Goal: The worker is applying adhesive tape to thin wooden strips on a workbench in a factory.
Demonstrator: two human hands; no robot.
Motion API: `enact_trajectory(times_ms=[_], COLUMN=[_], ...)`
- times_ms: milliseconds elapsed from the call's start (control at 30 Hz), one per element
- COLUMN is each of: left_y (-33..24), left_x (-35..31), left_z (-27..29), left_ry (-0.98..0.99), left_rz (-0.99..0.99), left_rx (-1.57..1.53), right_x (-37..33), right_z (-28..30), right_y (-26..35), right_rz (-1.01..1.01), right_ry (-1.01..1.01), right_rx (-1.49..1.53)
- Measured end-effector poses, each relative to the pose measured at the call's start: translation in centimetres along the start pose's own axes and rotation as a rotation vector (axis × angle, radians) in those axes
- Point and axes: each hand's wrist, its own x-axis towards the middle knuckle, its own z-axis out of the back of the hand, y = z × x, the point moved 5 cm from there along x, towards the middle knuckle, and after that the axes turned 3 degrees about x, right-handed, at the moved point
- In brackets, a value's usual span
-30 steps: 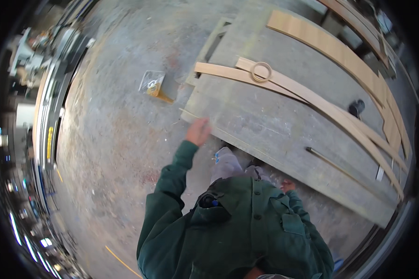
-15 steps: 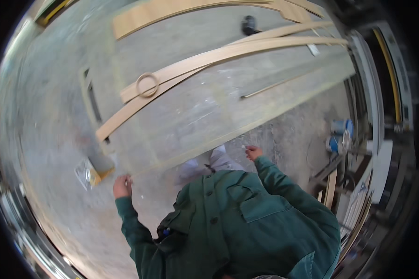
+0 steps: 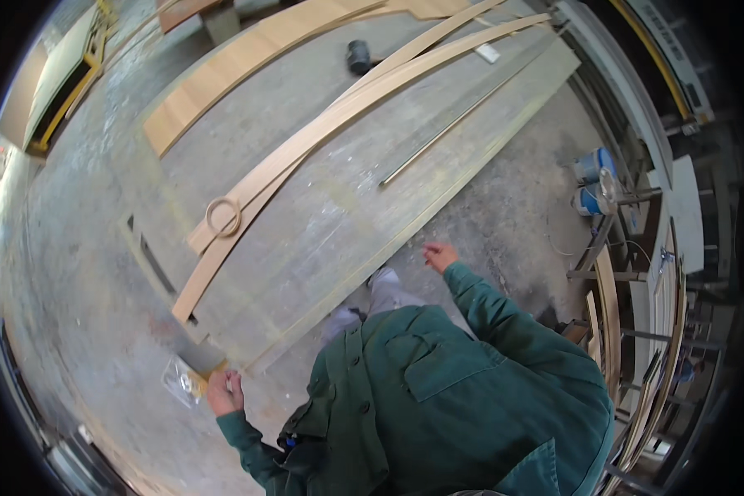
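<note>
My left hand (image 3: 225,392) is low on the left, beside a clear plastic bag (image 3: 180,382) with something yellow by it. Its fingers are curled together; whatever may be in them is too small to make out. Out in front of my body, past the near edge of a low, pale work surface (image 3: 322,240), is my right hand (image 3: 441,256). Its thumb and fingers are pinched, and their contents cannot be made out. Two long, thin wood strips (image 3: 306,136) cross on the surface, with a tan ring (image 3: 223,217) lying over their near left ends.
A thin metal rod (image 3: 438,139) lies right of the strips. Beyond them are a black mallet head (image 3: 358,57) and a wide curved wood panel (image 3: 223,70). Blue-and-white buckets (image 3: 593,197) stand at right, near a rack of wood strips (image 3: 608,298).
The view has swung, so the surface and strips now slant more steeply. My left hand appears lower and closer to the plastic bag. The small pale bit at my right fingertips no longer shows.
</note>
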Motion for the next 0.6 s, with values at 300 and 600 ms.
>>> enact_trajectory(times_ms=[300,600], left_y=[-9.1,-15.2], left_x=[1.9,1.8], left_z=[7.2,14.5], left_ry=[-0.012,-0.061], left_rz=[-0.061,-0.226], left_rx=[-0.034,-0.097], right_x=[-0.5,-3.6], right_z=[1.4,-3.5], right_y=[3.3,8.5], right_rz=[-0.079,-0.223], right_ry=[0.079,0.302], right_rx=[0.191,0.434])
